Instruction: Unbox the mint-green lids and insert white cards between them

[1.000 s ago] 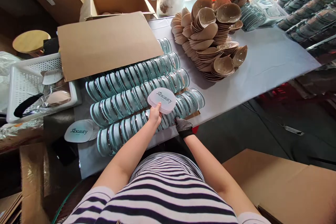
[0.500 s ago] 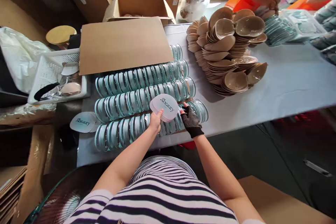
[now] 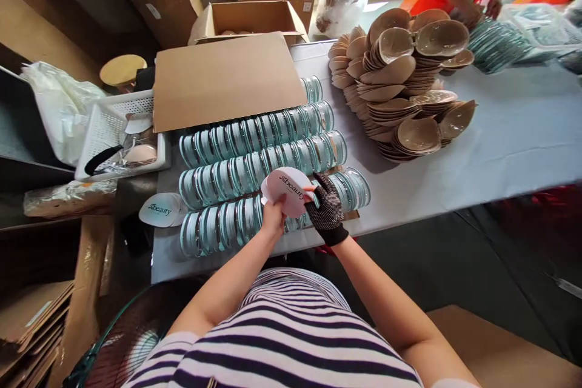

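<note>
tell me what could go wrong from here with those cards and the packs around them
The printed cards sit slightly offset in the left hand; if its grip loosens, some could slip.
The gloved right hand is close to the nearest row of clear packs, so a low wrist might knock it askew.
The tan cups are piled in tilted stacks; a bumped table could make some slide.
</note>
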### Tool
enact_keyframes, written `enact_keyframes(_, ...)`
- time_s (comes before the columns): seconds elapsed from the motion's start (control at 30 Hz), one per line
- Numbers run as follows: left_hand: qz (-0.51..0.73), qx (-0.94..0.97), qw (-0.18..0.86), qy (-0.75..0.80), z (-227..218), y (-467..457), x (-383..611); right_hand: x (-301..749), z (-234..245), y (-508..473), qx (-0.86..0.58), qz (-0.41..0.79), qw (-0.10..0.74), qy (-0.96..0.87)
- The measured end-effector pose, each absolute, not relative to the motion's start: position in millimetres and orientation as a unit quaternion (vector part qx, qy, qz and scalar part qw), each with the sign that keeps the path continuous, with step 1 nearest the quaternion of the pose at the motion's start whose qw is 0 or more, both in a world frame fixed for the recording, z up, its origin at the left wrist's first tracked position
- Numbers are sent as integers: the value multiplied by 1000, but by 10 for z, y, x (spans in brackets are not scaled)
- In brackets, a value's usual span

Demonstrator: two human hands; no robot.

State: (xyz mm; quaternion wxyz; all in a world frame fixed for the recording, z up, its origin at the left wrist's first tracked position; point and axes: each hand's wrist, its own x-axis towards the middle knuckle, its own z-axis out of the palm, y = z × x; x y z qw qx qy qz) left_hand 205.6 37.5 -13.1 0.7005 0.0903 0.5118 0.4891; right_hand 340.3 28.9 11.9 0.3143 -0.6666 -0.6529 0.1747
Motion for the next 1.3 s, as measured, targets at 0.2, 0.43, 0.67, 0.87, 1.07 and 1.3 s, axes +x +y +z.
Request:
enact_keyframes(0.2, 500, 56, 696, 513, -45, 512, 1909, 3359, 122, -155, -811, 265, 285, -436)
enact_keyframes(0.43, 485, -3, 706, 516, -243, 812, 1716, 3277, -57, -1248, -793, 300, -1, -530)
enact_keyframes(0.67, 474, 4, 717, 511, -281, 781, 1732, 2809, -149, -386, -788, 300, -123, -523)
enact_keyframes(0.87, 466, -6, 723, 510, -263, 787, 1719, 2894, -240, -344, -815, 251, -104, -513)
enact_keyframes(1.07, 449, -6, 725, 523, -256, 786, 1700, 2906, -543, -342, -804, 264, -85, -526)
enact_keyframes(1.3, 457, -4, 723, 518, -279, 770, 1713, 2820, -648, -323, -798, 303, -62, -517)
